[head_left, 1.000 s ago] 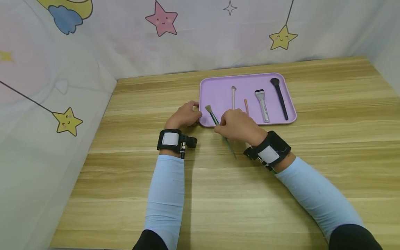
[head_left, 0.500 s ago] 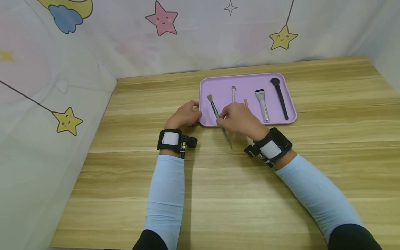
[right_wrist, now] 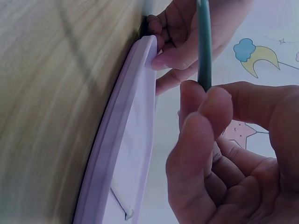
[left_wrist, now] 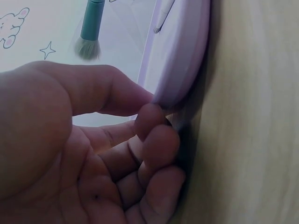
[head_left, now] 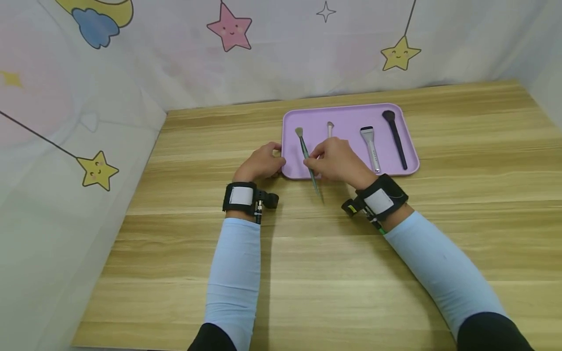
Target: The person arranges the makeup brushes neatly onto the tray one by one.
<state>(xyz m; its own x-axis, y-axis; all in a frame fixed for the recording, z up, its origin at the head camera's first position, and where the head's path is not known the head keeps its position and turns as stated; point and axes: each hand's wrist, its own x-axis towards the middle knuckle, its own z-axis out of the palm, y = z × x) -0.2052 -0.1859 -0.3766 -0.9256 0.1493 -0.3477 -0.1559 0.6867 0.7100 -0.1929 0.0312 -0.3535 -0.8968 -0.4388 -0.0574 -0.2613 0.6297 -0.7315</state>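
Observation:
My right hand (head_left: 335, 160) pinches a green makeup brush (head_left: 303, 145) between thumb and fingertips, above the left part of a lilac tray (head_left: 311, 116). The brush's pale bristles point toward the tray's back, and its thin tail reaches past the front rim. In the left wrist view the bristle end of the green brush (left_wrist: 92, 23) hangs apart from the tray. My left hand (head_left: 262, 162) grips the tray's left front corner; in the right wrist view its thumb lies over the rim, with the other fingers curled outside.
On the tray lie a white-handled brush (head_left: 330, 127), partly hidden by the right hand, a silver flat brush (head_left: 371, 148) and a black brush (head_left: 396, 140). A wooden table (head_left: 307, 273) bears the tray. Behind it hangs a curtain (head_left: 285, 63) printed with stars.
The right hand has moved away from me with the green brush, bringing its bristles farther over the tray. The hand now covers the small orange handle. The left hand stays at the tray's corner.

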